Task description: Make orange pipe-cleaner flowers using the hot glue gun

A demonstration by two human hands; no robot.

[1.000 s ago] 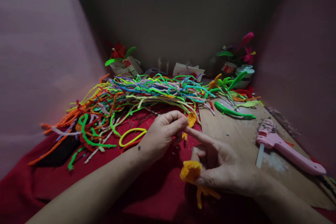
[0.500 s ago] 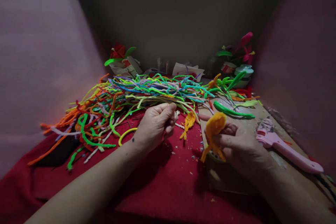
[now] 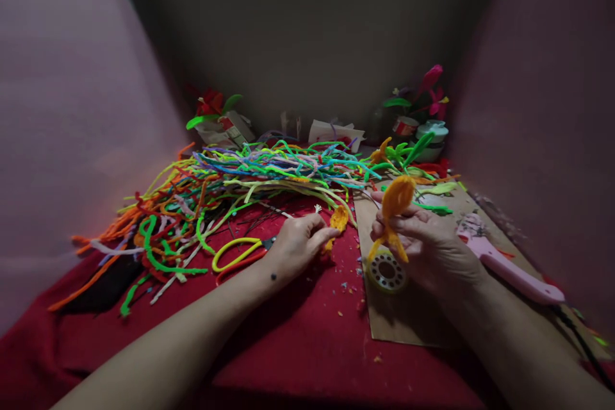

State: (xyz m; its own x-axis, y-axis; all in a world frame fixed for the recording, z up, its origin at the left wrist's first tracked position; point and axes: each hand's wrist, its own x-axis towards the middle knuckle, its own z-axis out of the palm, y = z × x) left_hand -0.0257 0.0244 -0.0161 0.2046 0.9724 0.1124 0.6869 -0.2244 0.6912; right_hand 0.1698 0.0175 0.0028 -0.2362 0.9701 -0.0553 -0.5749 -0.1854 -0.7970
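Note:
My left hand (image 3: pixel 298 245) rests on the red cloth (image 3: pixel 298 346) with its fingers pinched on a small orange pipe-cleaner petal (image 3: pixel 338 219); a thin white-tipped wire (image 3: pixel 318 209) pokes up beside its thumb. My right hand (image 3: pixel 427 243) is closed around a larger orange pipe-cleaner petal (image 3: pixel 396 200), held upright with its twisted ends hanging below the fingers. Just below that hand a green tape roll (image 3: pixel 385 271) lies flat on the cardboard sheet (image 3: pixel 408 320).
A wide heap of coloured pipe cleaners (image 3: pixel 230 186) covers the cloth behind my left hand. Scissors with yellow and red loops (image 3: pixel 237 254) lie left of it. A pink glue gun (image 3: pixel 504 266) lies at the right. Finished flowers (image 3: pixel 423 109) and small containers stand at the back wall.
My left hand has come down and taken the small orange petal off the cloth. My right hand lifted the larger petal slightly and shifted back, uncovering the tape roll.

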